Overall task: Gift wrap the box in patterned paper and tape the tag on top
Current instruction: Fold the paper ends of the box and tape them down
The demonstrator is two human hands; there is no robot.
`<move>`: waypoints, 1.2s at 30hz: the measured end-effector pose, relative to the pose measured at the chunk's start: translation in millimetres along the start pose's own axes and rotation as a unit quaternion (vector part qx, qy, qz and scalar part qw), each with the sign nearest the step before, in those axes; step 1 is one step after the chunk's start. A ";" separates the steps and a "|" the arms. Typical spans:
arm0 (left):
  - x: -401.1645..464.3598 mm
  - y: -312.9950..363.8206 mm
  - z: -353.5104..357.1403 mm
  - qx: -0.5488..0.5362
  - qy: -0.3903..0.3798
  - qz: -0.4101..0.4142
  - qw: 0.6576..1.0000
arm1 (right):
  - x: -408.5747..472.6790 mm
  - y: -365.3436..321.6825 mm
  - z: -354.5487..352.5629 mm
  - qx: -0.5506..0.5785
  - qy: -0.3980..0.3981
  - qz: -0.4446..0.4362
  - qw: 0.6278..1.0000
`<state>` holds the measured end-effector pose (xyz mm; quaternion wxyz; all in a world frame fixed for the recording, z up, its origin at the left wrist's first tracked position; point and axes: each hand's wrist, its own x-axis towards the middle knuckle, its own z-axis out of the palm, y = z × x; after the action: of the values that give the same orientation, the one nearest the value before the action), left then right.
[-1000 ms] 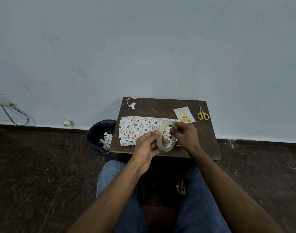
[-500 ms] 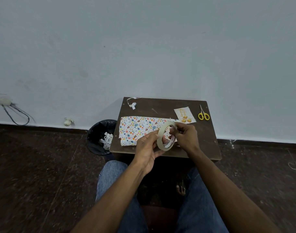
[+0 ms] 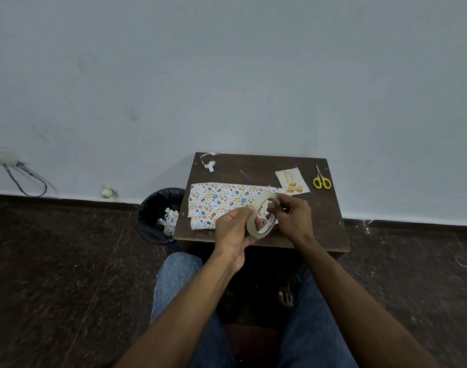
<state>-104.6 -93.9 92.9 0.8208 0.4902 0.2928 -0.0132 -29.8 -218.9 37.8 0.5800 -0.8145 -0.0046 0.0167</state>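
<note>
Brown wood: the small surface (image 3: 330, 229) stood by a pale blue wall, and the task things lay on it.
Patterned paper (image 3: 216, 205): it lay flat on the left and middle of the surface, white with little coloured dots and hearts. If a box was under it, I could not tell.
Tape roll (image 3: 249, 223): it was a cream ring, held up on its edge over the near side of the surface, in front of the paper's right end.
Left hand (image 3: 233, 229): it gripped the left side of the roll, thumb on the outer rim and fingers curled behind.
Right hand (image 3: 293, 217): its fingers were curled and pinched at the top of the roll.
In the way: both hands and the roll hid the right near corner of the paper.
Tag (image 3: 292, 181): a small cream card with gold balls, lying at the far right, just past the paper.
Scissors (image 3: 321, 178): yellow handles, lying right of the tag, near the far right corner.
Paper scrap (image 3: 209, 164): a thin white curl at the far left corner.
Bin (image 3: 160, 216): black, on the floor just left of the surface, with white scraps inside.
Floor (image 3: 54, 261): dark and speckled.
Legs (image 3: 179, 282): blue jeans showed under the arms.
</note>
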 end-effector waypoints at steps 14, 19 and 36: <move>-3.3 -1.8 2.4 -0.022 -0.029 -0.032 0.999 | 4.1 4.4 1.6 0.020 0.007 0.023 1.000; -3.6 -0.9 2.6 -0.033 -0.019 -0.036 0.999 | 4.6 4.3 2.5 0.040 0.005 0.040 0.998; -1.3 -11.0 3.3 -0.055 -0.012 -0.023 0.998 | 4.7 5.3 0.9 0.035 0.010 0.046 0.998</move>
<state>-107.6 -102.7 85.9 0.8494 0.4375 0.2943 -0.0219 -25.2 -219.7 32.4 0.6071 -0.7928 0.0396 0.0358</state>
